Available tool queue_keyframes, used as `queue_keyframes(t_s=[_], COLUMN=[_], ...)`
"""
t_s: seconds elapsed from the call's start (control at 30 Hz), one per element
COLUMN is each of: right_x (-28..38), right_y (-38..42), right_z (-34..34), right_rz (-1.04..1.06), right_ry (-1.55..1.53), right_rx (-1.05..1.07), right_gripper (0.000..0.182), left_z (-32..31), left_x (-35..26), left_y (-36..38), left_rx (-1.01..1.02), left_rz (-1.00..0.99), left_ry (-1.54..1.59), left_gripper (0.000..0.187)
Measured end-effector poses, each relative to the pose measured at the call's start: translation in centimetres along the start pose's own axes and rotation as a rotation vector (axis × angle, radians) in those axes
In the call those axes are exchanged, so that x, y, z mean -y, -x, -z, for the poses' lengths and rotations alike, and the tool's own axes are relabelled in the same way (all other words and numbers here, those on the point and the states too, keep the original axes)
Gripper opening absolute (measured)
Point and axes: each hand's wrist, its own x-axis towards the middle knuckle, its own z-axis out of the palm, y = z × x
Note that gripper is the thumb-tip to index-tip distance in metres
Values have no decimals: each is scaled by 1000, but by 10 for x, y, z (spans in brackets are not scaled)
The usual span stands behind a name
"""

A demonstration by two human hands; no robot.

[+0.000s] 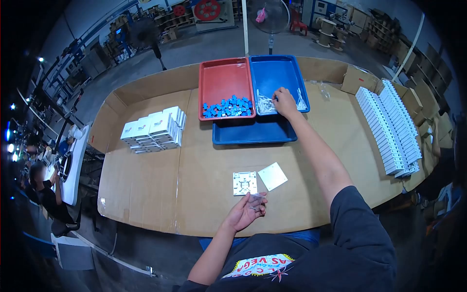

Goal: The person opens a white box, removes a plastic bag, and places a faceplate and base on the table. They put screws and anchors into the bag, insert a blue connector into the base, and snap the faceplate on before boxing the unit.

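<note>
Over the upper blue tray [275, 62] my right hand [284, 101] reaches among white slender pieces [264, 103], its fingers bent together; what they hold, if anything, is too small to tell. My left hand [247, 212], palm up near the table's front edge, holds a small clear plastic bag [256, 201]. Just beyond it lies an open white box part [244, 183] with moulded details inside. A flat white cover [272, 176] rests tilted to its right.
A red tray [225, 65] holds many small blue parts [233, 106]. Another blue tray [254, 132] sits below both. Stacked white boxes [155, 127] stand left, long rows of white units [389, 129] right. Cardboard walls edge the table. A person [48, 194] sits far left.
</note>
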Motion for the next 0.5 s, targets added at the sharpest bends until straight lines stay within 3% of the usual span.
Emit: queue_keyframes(t_s=[0.23,0.5], right_x=[-1,-3], right_y=[5,-8], right_z=[1,6], right_rz=[21,-62], right_ry=[-32,30], right_rx=[-57,130], right_gripper=[10,23], left_z=[-7,-5], left_x=[-1,-1], left_y=[0,1], left_rx=[-21,-25], left_rz=[-2,1], left_ry=[-3,-8], left_gripper=[61,62])
